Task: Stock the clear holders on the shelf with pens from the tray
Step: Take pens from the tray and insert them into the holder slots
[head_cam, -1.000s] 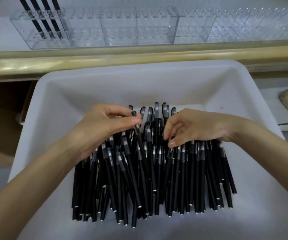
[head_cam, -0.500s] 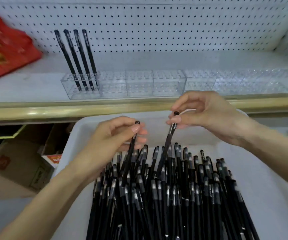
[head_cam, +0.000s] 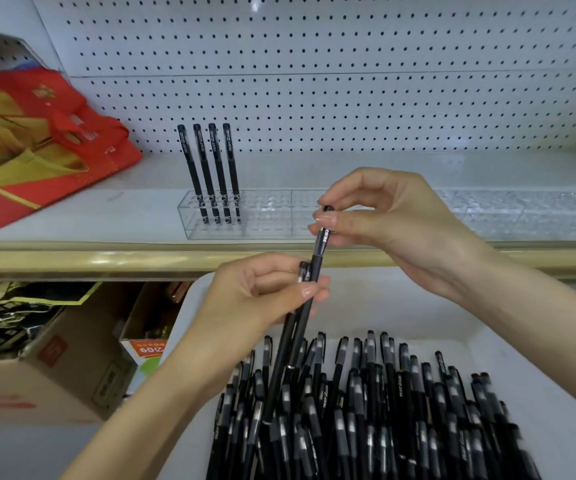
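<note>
While left hand [head_cam: 255, 306] grips one pen [head_cam: 279, 362], right hand [head_cam: 394, 223] pinches another pen [head_cam: 317, 261].

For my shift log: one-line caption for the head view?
Left hand pinches one black pen, right hand a second pen, over the white tray; four pens stand in the clear holder.

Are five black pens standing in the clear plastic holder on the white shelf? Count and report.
No: only four slim black pens stand upright at the left end of the clear plastic holder.
</note>
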`<state>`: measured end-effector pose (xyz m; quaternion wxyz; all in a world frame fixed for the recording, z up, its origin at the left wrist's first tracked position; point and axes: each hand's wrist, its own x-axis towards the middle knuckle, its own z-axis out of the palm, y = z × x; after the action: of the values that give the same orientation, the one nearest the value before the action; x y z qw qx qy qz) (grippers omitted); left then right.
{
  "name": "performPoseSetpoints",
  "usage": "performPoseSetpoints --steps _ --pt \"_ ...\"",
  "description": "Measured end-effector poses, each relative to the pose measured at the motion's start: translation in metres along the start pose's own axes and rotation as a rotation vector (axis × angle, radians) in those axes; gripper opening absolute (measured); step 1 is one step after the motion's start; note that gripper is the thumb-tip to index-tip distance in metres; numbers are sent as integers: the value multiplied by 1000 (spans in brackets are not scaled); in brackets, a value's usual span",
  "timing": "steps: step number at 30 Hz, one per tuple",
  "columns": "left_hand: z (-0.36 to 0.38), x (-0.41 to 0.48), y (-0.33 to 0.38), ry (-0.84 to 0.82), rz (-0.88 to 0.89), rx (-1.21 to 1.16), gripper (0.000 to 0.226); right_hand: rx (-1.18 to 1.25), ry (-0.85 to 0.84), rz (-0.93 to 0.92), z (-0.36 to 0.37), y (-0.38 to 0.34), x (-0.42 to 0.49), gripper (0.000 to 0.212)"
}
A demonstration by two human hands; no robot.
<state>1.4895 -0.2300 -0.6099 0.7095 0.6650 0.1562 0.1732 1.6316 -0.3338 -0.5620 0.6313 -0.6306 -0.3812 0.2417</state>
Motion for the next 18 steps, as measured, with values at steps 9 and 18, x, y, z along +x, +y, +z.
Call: performPoseSetpoints --steps 9,18 --pt "-15 6 11 28 67 -88 29 120 -106 158 11 4 8 34" --pt "-48 20 24 186 129 103 16 45 -20 -69 18 -20 54 15"
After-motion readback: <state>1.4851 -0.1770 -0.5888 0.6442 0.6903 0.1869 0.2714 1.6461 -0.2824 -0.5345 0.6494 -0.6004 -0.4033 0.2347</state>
